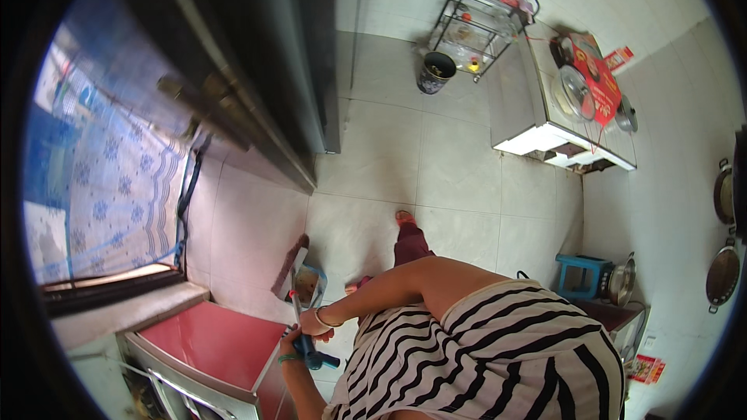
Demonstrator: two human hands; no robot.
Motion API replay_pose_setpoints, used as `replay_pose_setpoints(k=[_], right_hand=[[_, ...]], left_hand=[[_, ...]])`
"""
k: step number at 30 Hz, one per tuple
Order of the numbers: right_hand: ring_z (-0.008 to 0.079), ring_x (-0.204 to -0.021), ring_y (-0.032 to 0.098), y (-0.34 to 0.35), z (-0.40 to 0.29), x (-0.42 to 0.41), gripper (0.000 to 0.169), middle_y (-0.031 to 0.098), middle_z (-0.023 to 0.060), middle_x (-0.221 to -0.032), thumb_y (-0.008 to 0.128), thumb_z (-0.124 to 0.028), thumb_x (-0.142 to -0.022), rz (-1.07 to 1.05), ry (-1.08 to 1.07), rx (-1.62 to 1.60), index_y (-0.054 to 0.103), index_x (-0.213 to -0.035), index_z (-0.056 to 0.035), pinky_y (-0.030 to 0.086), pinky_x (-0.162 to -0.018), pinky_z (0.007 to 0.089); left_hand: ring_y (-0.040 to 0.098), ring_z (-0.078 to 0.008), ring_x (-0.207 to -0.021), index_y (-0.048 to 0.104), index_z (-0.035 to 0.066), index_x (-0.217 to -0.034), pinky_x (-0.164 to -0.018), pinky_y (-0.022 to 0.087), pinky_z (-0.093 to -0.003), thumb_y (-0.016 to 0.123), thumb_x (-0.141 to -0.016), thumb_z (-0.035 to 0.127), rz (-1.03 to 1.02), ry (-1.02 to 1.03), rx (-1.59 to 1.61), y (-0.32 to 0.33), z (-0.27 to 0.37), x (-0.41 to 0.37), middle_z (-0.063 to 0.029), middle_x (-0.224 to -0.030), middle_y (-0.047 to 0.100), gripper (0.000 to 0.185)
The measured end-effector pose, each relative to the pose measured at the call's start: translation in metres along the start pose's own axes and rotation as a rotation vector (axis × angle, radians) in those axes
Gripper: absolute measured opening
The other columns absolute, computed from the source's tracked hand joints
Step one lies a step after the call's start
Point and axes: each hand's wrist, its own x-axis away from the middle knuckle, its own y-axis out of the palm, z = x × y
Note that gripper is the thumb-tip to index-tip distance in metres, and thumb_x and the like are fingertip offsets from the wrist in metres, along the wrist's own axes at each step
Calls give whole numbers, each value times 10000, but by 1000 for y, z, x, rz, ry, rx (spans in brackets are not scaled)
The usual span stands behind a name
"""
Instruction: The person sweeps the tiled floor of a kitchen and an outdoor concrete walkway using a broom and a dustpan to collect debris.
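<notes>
My right hand [315, 325], with a bracelet at the wrist, is closed around upright handles [308, 352] whose dark blue-green ends show below it. Close beside it, my left hand [290, 340], with a green band at the wrist, grips at the same handles; which hand holds which handle I cannot tell. Beyond the hands, a broom with a brown bristle head [290, 265] and a light dustpan [312, 283] with blue edges are near the tiled floor, partly side by side. A red fitting shows on a shaft just above my hands.
A red-topped cabinet [216, 341] stands at the left, below a curtained window [122, 186]. Dark tall doors [280, 58] rise at upper left. Farther off are a patterned bin [435, 77], a wire rack [461, 17] and a tiled counter [516, 84]. A blue stool [583, 274] stands right.
</notes>
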Motion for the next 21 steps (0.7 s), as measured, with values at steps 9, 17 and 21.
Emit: replay_pose_setpoints(k=[9, 17, 21], right_hand=[[212, -559, 594, -191, 170, 70, 116, 574, 97, -623, 486, -123, -666, 300, -297, 388, 544, -638, -25, 497, -512, 322], [230, -589, 610, -328, 276, 266, 210, 608, 119, -705, 421, -130, -779, 671, 92, -480, 581, -723, -6, 507, -484, 367], [224, -607, 610, -364, 329, 285, 215, 613, 115, -701, 430, -118, -755, 803, 145, 679, 606, -672, -24, 506, -557, 319]], left_hand=[[534, -199, -624, 452, -100, -971, -579, 462, -286, 482, -707, 172, -88, -211, 71, 80, -4, -27, -95, -729, 541, 380], [503, -213, -522, 528, -67, -780, -464, 419, -264, 453, -672, 177, 83, -36, -23, 177, -20, -73, -116, -653, 533, 277], [512, -240, -530, 517, -54, -705, -479, 436, -275, 434, -682, 169, 44, -104, -86, 236, -20, -66, -137, -620, 512, 239]])
